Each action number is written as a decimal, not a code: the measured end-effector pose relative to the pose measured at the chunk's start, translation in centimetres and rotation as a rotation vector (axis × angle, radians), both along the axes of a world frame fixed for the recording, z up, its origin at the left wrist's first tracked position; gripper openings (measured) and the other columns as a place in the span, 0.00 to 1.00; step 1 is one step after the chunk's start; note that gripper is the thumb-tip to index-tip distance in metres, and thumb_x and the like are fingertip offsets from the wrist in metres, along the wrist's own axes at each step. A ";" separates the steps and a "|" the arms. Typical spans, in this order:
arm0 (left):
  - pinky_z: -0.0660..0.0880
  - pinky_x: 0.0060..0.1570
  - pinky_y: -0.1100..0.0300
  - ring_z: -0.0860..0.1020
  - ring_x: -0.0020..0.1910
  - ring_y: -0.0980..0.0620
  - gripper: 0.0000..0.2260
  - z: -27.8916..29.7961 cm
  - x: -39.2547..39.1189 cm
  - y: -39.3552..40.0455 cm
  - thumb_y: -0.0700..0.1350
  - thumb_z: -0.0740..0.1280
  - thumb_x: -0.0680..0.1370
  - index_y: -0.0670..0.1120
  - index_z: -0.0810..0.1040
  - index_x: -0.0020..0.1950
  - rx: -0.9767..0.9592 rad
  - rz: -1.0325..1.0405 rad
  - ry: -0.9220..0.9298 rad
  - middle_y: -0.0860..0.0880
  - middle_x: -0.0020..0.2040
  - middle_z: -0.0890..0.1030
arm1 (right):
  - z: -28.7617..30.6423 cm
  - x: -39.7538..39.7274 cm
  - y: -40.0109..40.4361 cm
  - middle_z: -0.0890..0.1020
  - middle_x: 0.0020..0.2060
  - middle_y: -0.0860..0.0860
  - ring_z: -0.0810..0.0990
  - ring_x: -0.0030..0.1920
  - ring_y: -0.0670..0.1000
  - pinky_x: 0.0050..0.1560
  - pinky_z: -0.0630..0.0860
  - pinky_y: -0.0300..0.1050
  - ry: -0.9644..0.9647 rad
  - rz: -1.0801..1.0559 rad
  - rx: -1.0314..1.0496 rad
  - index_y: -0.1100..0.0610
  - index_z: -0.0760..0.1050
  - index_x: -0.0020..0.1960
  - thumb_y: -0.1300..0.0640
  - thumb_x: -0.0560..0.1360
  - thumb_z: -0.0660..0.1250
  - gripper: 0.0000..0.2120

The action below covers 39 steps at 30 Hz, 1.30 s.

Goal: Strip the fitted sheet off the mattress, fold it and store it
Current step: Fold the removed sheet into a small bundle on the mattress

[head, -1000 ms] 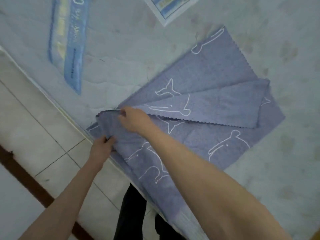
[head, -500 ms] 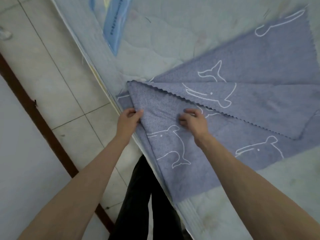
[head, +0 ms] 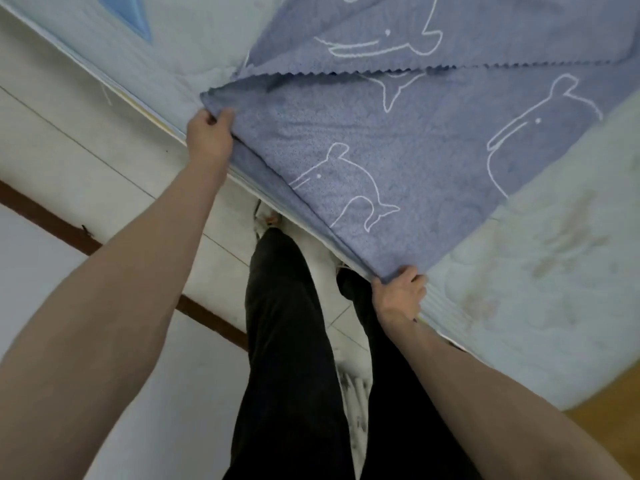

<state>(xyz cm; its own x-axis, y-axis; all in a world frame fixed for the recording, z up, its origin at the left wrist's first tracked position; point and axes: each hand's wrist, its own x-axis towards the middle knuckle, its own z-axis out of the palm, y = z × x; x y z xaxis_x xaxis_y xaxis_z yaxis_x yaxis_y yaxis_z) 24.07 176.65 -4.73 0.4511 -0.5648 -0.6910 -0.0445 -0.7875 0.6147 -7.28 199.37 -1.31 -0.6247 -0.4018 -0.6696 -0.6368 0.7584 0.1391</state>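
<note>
A blue-grey sheet [head: 433, 140] printed with white whale outlines lies partly folded on the pale quilted mattress [head: 540, 278], with a zigzag-cut edge crossing its upper part. My left hand [head: 209, 133] grips one corner of the sheet at the mattress edge, fingers curled round the cloth. My right hand [head: 398, 294] grips another corner lower along the same edge. The stretch of sheet between my hands runs along the mattress side.
A blue label [head: 130, 15] is sewn onto the mattress at the top left. My legs in dark trousers [head: 294, 341] stand on the white tiled floor [head: 69, 133] beside the bed. A brown skirting strip [head: 41, 216] runs along the wall. Wooden surface [head: 609, 410] shows at bottom right.
My right hand left the middle of the fold and slid down the edge to grip the lower corner. My left hand stays on the upper corner. The view has shifted closer.
</note>
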 end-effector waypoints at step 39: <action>0.79 0.55 0.49 0.77 0.60 0.49 0.18 0.2 4.6 2.1 0.57 0.65 0.82 0.53 0.74 0.70 0.504 -0.489 0.106 0.52 0.64 0.77 | -3.5 -2.2 8.4 0.82 0.51 0.52 0.77 0.45 0.54 0.49 0.71 0.43 0.037 -0.510 -0.610 0.33 0.60 0.75 0.61 0.75 0.52 0.33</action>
<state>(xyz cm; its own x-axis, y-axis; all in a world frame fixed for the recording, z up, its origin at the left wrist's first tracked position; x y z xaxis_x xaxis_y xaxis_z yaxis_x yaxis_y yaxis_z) 28.62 178.71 -4.51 0.1433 -0.2850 -0.9477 -0.4254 -0.8824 0.2010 -9.51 207.78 -4.79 -0.8479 -0.3491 -0.3989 -0.1932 0.9042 -0.3808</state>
